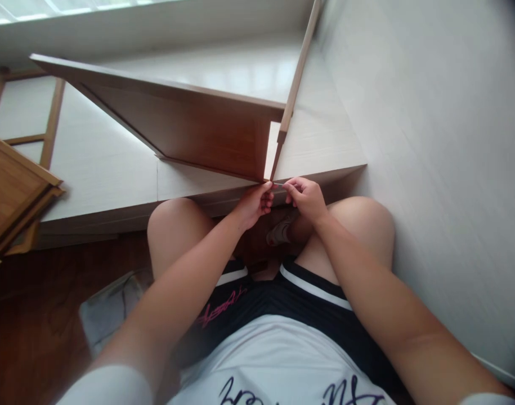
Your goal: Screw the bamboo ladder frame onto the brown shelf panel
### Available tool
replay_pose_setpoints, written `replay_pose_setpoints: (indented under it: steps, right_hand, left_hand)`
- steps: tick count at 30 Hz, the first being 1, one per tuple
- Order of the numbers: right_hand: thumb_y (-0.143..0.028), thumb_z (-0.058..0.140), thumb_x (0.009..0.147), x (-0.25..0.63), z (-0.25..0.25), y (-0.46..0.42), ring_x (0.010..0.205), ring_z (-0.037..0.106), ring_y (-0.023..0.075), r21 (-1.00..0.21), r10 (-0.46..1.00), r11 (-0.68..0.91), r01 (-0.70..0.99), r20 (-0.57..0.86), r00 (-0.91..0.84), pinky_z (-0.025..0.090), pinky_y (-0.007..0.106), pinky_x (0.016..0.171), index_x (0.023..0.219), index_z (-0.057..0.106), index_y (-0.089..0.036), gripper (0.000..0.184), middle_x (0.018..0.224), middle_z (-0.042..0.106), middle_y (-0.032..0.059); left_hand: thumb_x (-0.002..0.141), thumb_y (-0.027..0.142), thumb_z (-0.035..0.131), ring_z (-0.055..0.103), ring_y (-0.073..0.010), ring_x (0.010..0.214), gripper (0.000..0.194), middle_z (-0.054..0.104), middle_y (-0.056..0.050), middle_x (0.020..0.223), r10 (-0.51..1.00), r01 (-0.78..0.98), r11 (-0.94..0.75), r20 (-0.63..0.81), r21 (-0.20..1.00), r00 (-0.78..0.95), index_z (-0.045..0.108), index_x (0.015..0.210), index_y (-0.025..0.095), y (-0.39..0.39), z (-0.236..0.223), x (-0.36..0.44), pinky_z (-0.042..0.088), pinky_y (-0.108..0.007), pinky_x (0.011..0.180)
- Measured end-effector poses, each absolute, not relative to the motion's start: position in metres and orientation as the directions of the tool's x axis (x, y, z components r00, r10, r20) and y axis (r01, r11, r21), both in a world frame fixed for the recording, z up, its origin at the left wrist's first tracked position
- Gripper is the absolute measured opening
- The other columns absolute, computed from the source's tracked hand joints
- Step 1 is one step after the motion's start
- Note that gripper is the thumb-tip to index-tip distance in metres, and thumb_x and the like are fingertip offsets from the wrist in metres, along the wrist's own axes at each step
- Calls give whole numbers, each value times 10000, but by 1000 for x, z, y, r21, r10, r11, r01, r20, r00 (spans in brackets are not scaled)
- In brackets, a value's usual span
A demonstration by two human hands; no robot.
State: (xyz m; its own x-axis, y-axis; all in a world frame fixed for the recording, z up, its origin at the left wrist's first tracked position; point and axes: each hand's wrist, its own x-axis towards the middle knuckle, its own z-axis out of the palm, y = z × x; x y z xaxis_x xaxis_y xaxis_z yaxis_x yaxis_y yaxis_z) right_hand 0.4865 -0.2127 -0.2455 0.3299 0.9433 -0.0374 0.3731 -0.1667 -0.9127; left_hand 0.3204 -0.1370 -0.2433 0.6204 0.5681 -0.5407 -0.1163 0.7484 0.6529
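A brown wooden panel stands tilted on the pale ledge, its near corner close to my hands. Along its right end runs a wooden leg that narrows toward me. My left hand is closed at the leg's near tip, thumb pressed there and fingers curled. In a pinch between thumb and fingers, my right hand holds a thin metal rod pointing at that tip. The rod's exact kind is too small to tell, and its far end is hidden at my left thumb.
On the left, a wooden frame lies on the ledge, near stacked wooden panels. A pale wall rises close on the right. Below, a clear plastic bag rests on the dark floor beside my legs.
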Motion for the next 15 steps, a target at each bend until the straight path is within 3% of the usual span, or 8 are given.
replay_pose_setpoints:
  steps: [4,9,15]
  right_hand:
    - [-622,615,872,486,-245,-213,424,484,114,-928,940,-187,321,-73,335,367,243,448,882,686,-186,442,584,634,16]
    - [-596,626,886,487,-247,-212,395,439,95,-936,942,-137,325,-21,335,312,239,426,862,678,-180,420,535,589,-12]
    - [-490,625,947,492,-254,-208,523,406,74,-907,936,-162,389,-16,351,363,270,605,895,644,-186,309,550,532,-57]
  left_hand:
    - [817,404,750,498,-59,495,249,578,17,672,569,-124,747,-531,653,628,727,909,173,-136,-245,322,363,-180,443]
    - [844,411,733,485,-55,469,244,560,26,643,563,-110,752,-545,650,621,719,885,171,-135,-246,324,346,-184,426]
    - [904,438,681,484,-42,456,261,552,38,651,584,-80,735,-568,674,579,691,888,178,-135,-247,327,327,-170,441]
